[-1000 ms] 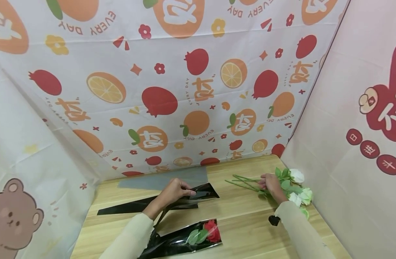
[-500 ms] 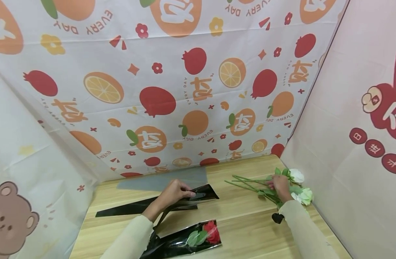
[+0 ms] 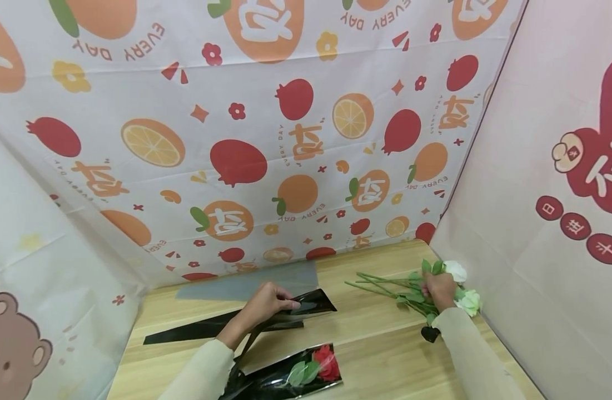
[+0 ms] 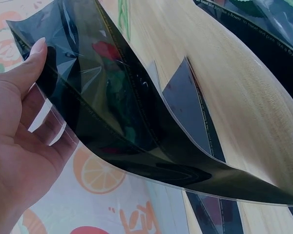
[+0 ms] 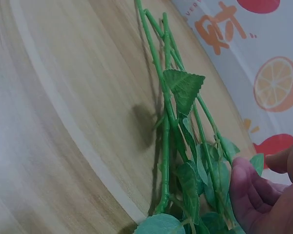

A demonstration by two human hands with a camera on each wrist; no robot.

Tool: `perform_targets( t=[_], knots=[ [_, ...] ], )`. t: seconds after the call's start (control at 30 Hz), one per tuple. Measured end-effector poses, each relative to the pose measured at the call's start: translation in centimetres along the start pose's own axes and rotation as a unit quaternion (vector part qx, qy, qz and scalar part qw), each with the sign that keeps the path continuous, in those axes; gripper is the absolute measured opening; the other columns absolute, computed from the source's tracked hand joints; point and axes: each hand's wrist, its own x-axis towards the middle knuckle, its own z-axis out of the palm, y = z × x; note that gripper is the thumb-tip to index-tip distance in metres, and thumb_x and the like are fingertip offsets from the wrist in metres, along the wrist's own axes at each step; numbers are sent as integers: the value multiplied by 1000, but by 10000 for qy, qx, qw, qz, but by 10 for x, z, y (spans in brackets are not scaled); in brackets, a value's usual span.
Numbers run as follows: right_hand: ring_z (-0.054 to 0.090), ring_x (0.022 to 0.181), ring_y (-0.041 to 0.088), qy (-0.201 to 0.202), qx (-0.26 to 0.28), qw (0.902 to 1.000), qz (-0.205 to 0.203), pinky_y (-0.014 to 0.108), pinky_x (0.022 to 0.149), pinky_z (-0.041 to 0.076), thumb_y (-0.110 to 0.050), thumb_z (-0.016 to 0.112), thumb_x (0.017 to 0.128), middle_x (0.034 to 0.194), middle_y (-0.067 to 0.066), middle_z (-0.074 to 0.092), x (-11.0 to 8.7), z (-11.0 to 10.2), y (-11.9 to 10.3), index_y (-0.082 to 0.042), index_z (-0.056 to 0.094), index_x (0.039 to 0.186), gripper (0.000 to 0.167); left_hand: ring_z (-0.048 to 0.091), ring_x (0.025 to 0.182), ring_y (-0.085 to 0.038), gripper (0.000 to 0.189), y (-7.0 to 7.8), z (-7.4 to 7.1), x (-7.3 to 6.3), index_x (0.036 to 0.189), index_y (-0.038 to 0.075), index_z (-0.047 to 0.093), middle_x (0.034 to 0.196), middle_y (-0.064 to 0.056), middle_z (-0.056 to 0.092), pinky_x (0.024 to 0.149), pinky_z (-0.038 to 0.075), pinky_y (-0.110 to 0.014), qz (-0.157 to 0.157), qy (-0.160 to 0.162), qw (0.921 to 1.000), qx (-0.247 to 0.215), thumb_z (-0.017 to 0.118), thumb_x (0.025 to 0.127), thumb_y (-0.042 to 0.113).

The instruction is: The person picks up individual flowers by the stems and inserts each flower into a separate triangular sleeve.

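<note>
My left hand [image 3: 263, 308] pinches the wide end of a black flower-wrapping sleeve [image 4: 112, 102], which bows out across the left wrist view. Its front is glossy, with small gold lettering along the seams. Over the table's right side, my right hand [image 3: 441, 289] lies among artificial roses with green stems [image 5: 166, 141]. Thumb and loosely bent fingers [image 5: 244, 190] are apart, the fingertips right at a stem and its leaves. A white rose [image 3: 456, 270] and a pale green rose [image 3: 469, 303] show beyond the hand, which hides part of the bunch.
At the near edge lies a red rose [image 3: 327, 362] in another black sleeve [image 3: 268, 383] with a clear front. A flat black sleeve [image 3: 185, 330] and a grey translucent sheet [image 3: 235, 282] lie behind the left hand. Printed cloth [image 3: 245, 161] walls the table [image 3: 386, 355].
My right hand has slid right along the stems toward the blossoms, while the roses stay about where they were. The left hand still pinches the sleeve in about the same place.
</note>
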Motion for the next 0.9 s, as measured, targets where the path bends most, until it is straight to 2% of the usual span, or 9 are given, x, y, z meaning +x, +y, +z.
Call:
perform_targets(
  t=[0.17, 0.27, 0.4, 0.5, 0.77, 0.9],
  knots=[
    [68, 49, 13, -63, 860, 9950, 494, 33, 55, 60, -12, 59, 102, 59, 7, 71, 3, -3, 1, 21, 67, 115, 36, 67, 70, -7, 13, -1, 0, 2, 88, 21, 85, 90, 1, 81, 64, 53, -24, -44, -13, 10000, -49, 82, 90, 33],
    [70, 52, 13, -28, 1378, 9874, 778, 31, 57, 61, -9, 57, 103, 60, 6, 71, 3, -5, 1, 21, 59, 128, 39, 66, 69, -8, 12, 0, -1, 3, 88, 21, 85, 89, 1, 81, 63, 52, -24, -84, -45, 9999, -74, 82, 90, 33],
    [72, 54, 14, 69, 1845, 9772, 1046, 29, 57, 60, -5, 52, 104, 60, 6, 71, 3, -6, 2, 22, 51, 136, 42, 62, 64, -9, 12, 0, -2, 2, 88, 21, 85, 86, 1, 81, 60, 49, -24, -146, -132, 9997, -123, 81, 90, 32],
    [73, 56, 16, 76, 1978, 9742, 1087, 29, 57, 61, -3, 52, 104, 61, 8, 72, 4, -7, 5, 24, 52, 135, 41, 63, 65, -10, 12, -2, -1, 1, 88, 21, 85, 86, 1, 81, 59, 49, -24, -153, -159, 9997, -115, 81, 91, 32],
    [74, 60, 12, -135, 1840, 9771, 1056, 29, 67, 63, -6, 53, 104, 64, 6, 73, 11, -8, 12, 20, 48, 141, 45, 63, 65, -7, 11, -7, 1, 0, 86, 24, 85, 87, 2, 81, 60, 48, -23, -60, -168, 9998, -20, 82, 89, 33],
    [74, 61, 12, -193, 1865, 9762, 1090, 28, 67, 63, -5, 54, 103, 63, 5, 72, 16, -9, 12, 20, 48, 142, 46, 68, 69, -9, 10, -10, 2, -4, 89, 23, 85, 92, 0, 82, 60, 49, -23, -69, -212, 9997, -61, 82, 90, 33]
  ],
)
